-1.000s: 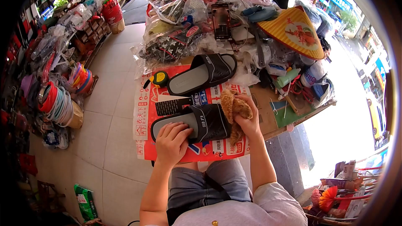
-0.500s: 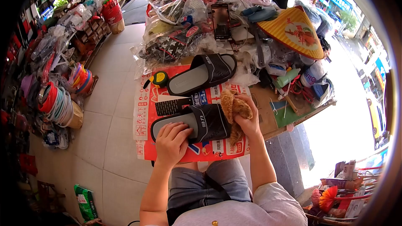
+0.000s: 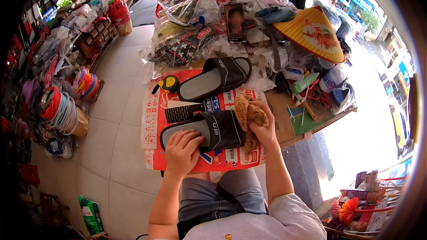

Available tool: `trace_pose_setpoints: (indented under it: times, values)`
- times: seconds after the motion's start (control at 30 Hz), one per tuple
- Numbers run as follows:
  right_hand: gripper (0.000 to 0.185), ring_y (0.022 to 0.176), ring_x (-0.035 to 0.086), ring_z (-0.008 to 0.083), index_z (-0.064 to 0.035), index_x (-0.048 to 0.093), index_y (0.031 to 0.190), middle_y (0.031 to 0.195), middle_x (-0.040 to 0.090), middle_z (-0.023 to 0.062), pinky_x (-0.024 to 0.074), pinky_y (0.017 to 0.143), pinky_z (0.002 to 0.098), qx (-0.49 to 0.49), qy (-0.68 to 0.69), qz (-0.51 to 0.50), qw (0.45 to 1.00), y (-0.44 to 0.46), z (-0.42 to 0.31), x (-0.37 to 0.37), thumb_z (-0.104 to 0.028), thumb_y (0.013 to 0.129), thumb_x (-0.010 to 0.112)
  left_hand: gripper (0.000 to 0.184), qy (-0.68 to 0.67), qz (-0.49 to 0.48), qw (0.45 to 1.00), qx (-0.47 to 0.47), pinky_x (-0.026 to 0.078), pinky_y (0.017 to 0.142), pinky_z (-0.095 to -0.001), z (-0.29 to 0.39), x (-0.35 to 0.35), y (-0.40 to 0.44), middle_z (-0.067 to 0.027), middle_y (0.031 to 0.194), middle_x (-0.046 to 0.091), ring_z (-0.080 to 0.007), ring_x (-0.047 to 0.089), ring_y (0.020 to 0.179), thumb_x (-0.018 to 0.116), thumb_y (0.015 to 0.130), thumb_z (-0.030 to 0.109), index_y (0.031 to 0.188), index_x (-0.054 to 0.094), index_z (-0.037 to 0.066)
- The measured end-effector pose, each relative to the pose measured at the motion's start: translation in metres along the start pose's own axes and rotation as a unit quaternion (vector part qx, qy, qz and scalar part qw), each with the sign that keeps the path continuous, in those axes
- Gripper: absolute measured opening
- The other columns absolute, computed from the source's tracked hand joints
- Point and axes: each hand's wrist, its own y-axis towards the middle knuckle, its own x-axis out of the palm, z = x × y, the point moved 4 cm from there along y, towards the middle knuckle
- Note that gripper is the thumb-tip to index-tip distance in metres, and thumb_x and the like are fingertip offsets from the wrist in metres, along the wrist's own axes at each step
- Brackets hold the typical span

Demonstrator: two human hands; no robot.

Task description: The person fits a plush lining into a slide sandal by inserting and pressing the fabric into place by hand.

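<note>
A black slide slipper (image 3: 227, 130) with a grey footbed lies on the red printed sheet (image 3: 155, 162), toe to the right. My left hand (image 3: 183, 149) grips its heel end, fingers closed over the near edge and onto the footbed. In my right hand (image 3: 265, 126) is a bunched brown fluffy cloth (image 3: 244, 112), pressed against the slipper's toe. Just beyond lies the matching slipper (image 3: 229, 73), tilted toward the upper right. Between the two slippers is a black-and-white patterned card (image 3: 183, 112). A yellow and black tape measure (image 3: 169, 83) sits to the left of the far slipper.
Plastic-wrapped goods (image 3: 187, 40) are heaped at the back, with a phone (image 3: 235, 23) propped among them. A yellow conical hat (image 3: 311, 33) and a green tube (image 3: 306, 82) lie right. Shelves of goods (image 3: 66, 62) line the left beyond the tiled floor (image 3: 120, 106).
The phone's screen has changed from a mostly dark display to a picture of a person. Both hands, the cloth and the slippers look unmoved.
</note>
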Motion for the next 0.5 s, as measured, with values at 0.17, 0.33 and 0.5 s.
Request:
trace_pose_setpoints:
  times: [0.17, 0.33, 0.5]
  values:
    - [0.054, 0.122, 0.057, 0.0246, -0.0036, 0.061, 0.122, 0.130, 0.059, 0.0125, 0.0425, 0.105, 0.0335, -0.016, -0.007, 0.037, 0.999, -0.005, -0.001, -0.002, 0.007, 0.070, 0.068, 0.026, 0.006, 0.002, 1.000, 0.001, 0.051, 0.091, -0.0420, 0.000, 0.000, 0.001, -0.0063, 0.104, 0.072, -0.0263, 0.067, 0.104, 0.065, 0.075, 0.004, 0.099, 0.072, 0.009]
    - [0.052, 0.119, 0.060, 0.0294, -0.0029, 0.064, 0.119, 0.128, 0.060, 0.0164, 0.0452, 0.103, 0.0370, -0.100, -0.046, 0.035, 0.993, -0.003, -0.021, -0.002, 0.006, 0.068, 0.070, 0.025, -0.009, 0.002, 1.000, 0.000, 0.051, 0.089, -0.0417, -0.001, -0.001, 0.002, -0.0067, 0.102, 0.071, -0.0267, 0.067, 0.102, 0.066, 0.075, 0.005, 0.098, 0.072, 0.008]
    - [0.056, 0.106, 0.062, 0.0352, -0.0071, 0.067, 0.116, 0.126, 0.062, 0.0175, 0.0508, 0.092, 0.0448, -0.347, -0.152, -0.060, 0.924, -0.002, -0.096, 0.027, -0.013, 0.064, 0.086, 0.023, -0.005, 0.003, 1.000, 0.000, 0.051, 0.089, -0.0419, 0.000, -0.002, 0.002, -0.0063, 0.102, 0.071, -0.0270, 0.067, 0.102, 0.066, 0.075, 0.005, 0.097, 0.071, 0.008]
